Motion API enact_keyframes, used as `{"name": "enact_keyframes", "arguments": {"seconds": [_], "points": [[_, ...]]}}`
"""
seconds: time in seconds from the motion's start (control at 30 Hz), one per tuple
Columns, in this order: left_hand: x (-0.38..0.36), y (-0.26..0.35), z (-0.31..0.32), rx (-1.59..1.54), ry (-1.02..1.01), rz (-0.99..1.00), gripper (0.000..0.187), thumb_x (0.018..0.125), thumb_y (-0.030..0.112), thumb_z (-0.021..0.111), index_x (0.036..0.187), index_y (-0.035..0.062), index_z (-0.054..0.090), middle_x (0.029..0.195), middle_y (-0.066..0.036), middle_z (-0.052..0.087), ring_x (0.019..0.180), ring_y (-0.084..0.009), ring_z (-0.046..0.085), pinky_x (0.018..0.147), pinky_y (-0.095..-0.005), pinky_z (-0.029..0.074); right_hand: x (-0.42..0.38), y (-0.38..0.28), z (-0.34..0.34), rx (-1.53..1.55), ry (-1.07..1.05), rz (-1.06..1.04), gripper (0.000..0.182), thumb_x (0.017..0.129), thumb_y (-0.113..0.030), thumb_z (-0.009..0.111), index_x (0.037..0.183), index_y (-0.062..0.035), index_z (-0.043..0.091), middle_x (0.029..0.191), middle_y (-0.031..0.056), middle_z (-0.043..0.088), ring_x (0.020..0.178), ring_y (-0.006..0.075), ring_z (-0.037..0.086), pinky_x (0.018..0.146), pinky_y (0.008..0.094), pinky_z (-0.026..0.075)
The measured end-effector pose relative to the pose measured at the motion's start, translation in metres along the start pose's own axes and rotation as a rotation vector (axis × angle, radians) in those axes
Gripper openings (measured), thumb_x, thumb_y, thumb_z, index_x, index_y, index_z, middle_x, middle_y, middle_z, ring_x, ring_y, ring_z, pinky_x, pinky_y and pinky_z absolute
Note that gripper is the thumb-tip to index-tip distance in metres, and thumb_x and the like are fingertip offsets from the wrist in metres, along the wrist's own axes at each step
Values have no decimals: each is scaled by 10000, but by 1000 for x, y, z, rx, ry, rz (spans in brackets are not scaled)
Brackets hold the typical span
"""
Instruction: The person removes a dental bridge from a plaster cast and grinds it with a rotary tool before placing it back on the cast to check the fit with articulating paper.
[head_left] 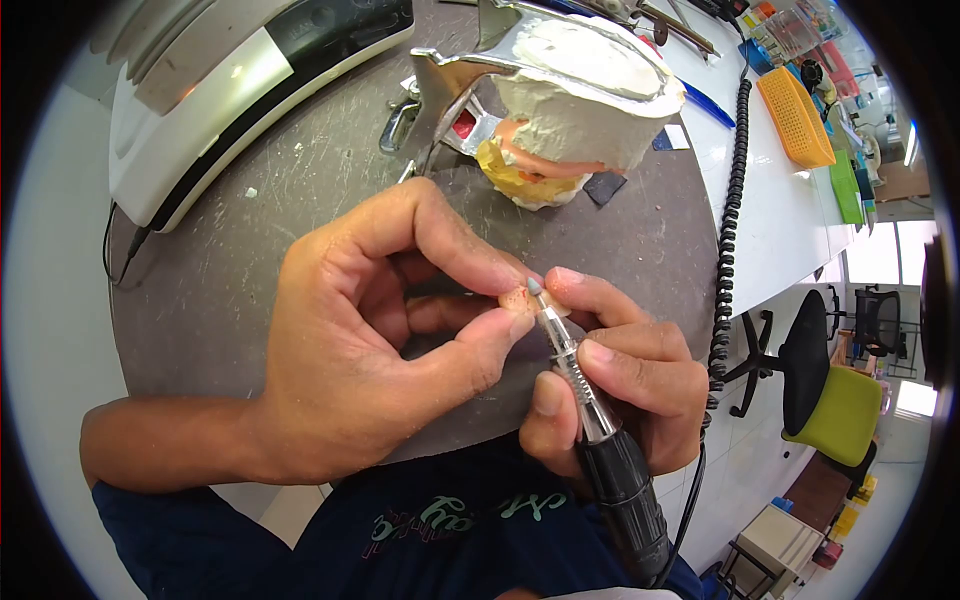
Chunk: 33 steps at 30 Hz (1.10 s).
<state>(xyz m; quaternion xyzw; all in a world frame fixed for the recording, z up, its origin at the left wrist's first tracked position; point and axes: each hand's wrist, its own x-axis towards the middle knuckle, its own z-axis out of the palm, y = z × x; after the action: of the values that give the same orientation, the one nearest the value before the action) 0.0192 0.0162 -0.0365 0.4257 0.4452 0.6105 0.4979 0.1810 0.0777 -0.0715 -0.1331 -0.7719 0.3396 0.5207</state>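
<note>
Between the thumb and index finger of my left hand (370, 330) is a small pale piece (516, 299) with reddish marks. My right hand (635, 385) is closed round a rotary handpiece (600, 425) with a silver front and a black body. Its grey pointed tip (535, 286) is at the small piece; whether they touch is hard to tell. My right index fingertip is close beside the piece. Beyond my hands stands a metal frame (450, 75) with white plaster (585, 115) and a yellow and pink model part (530, 175).
A white and black device (215, 110) stands at the back left of the grey work surface (200, 330). A black coiled cord (733, 200) runs along the right edge. Behind it are a blue pen (708, 103), a yellow basket (795, 118) and a green chair (840, 415).
</note>
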Motion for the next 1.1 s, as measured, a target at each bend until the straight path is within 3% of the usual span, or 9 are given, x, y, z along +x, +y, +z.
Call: {"name": "enact_keyframes", "arguments": {"seconds": [0.23,0.3,0.4,1.1], "points": [[0,0,0,-12,8,-10,202,826,-84,612,933,19,476,951,-92,544,1002,-168,620,863,-255,519,2,0,1,-8,-23,-17,339,815,-131,719,1006,8,477,817,137,554,929,390,651,808,428,579],[1,0,0,-7,5,-5,201,827,-84,612,931,19,475,949,-94,546,997,-167,620,865,-258,519,3,-1,6,77,146,33,317,714,-23,790,941,-17,569,750,126,641,896,377,683,748,406,592],[0,1,1,-5,7,-5,199,828,-84,611,929,18,474,945,-96,550,989,-167,620,871,-263,517,2,-1,-2,-32,-27,-20,341,811,-135,723,1001,3,476,819,135,553,929,381,652,816,424,577],[1,2,1,-6,1,-7,195,826,-82,611,921,18,473,953,-88,537,1025,-181,615,880,-271,524,0,-3,1,9,39,35,335,808,-100,714,1015,11,476,833,138,555,951,383,646,833,416,570]]}}
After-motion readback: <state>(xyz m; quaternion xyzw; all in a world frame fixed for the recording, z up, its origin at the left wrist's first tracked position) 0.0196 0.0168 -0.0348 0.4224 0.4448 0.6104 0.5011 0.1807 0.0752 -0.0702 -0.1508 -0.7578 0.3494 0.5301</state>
